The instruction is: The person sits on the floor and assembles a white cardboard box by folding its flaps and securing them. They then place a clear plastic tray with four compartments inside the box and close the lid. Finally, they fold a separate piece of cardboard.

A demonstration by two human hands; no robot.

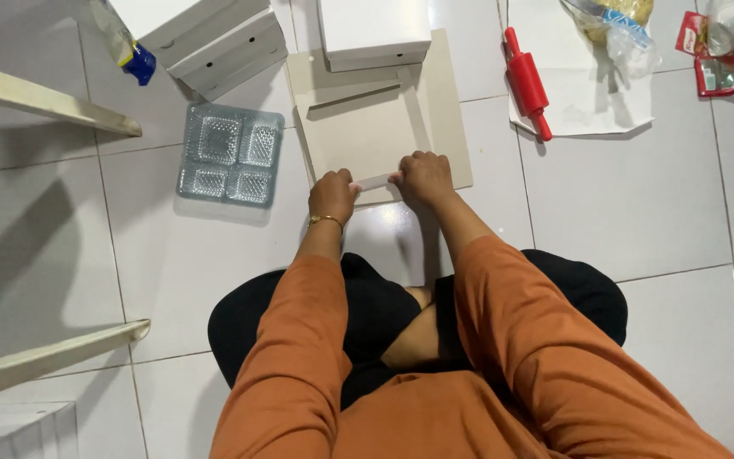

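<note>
— Head view: what are the hands doing?
— The left hand [331,194] and right hand [422,177] each pinch the near flap of a flat beige cardboard box blank [367,140] lying on the white tiled floor [639,204].
— Nearby?
— A clear plastic four-compartment tray [231,155] left, a red rolling pin [527,82] right.

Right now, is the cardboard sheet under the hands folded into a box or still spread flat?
Mostly spread flat: the cardboard sheet lies open on the floor, with only its near edge pinched up by the left hand and right hand.
</note>
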